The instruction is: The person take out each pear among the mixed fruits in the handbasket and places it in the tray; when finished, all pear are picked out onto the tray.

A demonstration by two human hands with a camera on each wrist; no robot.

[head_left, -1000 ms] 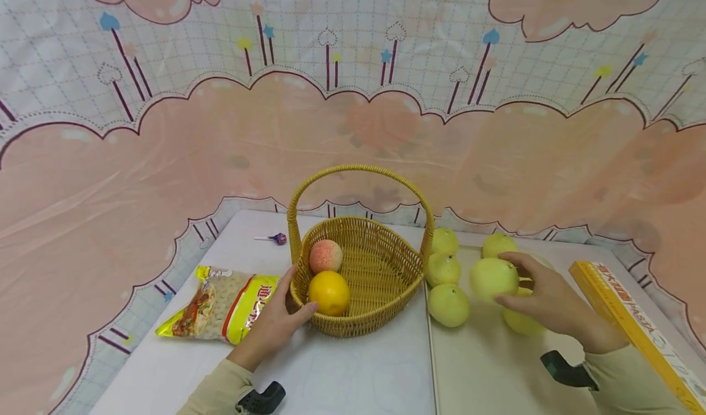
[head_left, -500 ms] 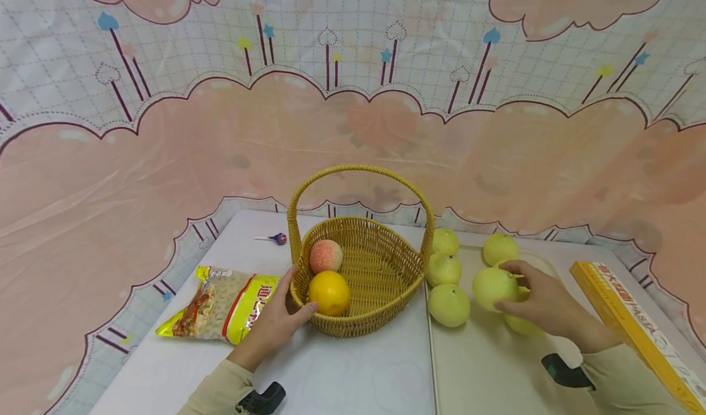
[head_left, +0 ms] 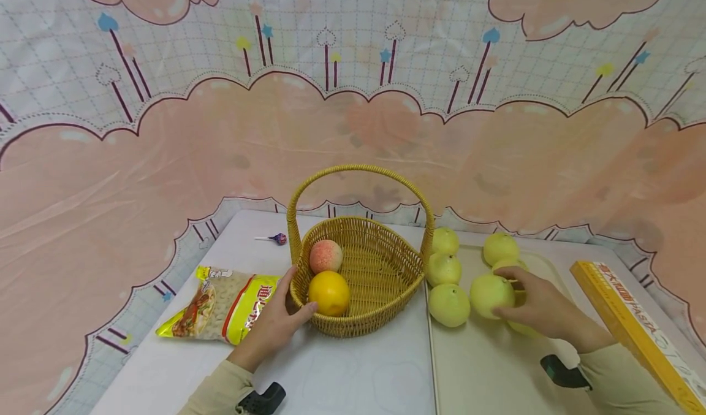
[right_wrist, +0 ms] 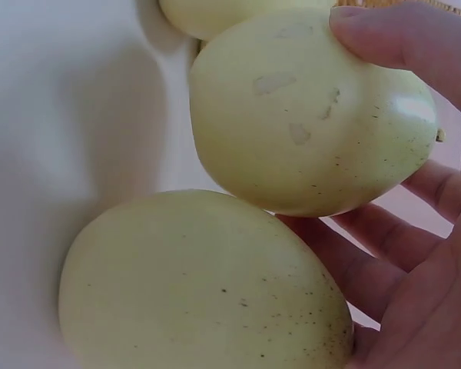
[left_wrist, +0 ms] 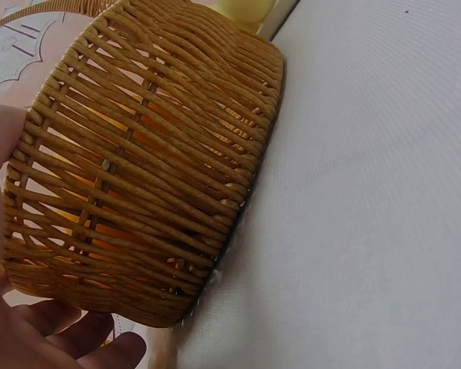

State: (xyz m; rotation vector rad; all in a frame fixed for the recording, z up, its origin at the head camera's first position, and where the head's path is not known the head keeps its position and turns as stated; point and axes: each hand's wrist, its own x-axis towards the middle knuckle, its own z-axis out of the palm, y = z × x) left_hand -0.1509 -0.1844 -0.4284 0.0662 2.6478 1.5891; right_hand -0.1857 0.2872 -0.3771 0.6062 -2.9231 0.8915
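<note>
A woven basket (head_left: 361,326) with a tall arched handle stands on the white table. Inside its left side lie a peach (head_left: 326,256) and an orange (head_left: 329,293). My left hand (head_left: 276,323) grips the basket's left rim, thumb over the edge and fingers along the outside wall, as the left wrist view (left_wrist: 54,323) also shows. Over the beige tray, my right hand (head_left: 543,308) holds a pale green melon (head_left: 491,296) between thumb and fingers. Another melon (right_wrist: 200,284) sits right beside it, close under the palm. Whether the held melon touches the tray is unclear.
Several more pale melons (head_left: 444,270) line the left part of the tray (head_left: 469,378) and its back. A long yellow pasta box (head_left: 640,329) lies to the right. Left of the basket are a yellow food bag (head_left: 220,304) and a lollipop (head_left: 280,238).
My right hand has lowered the melon slightly toward me over the tray, uncovering more of the melons behind it. My left hand and the basket have stayed put.
</note>
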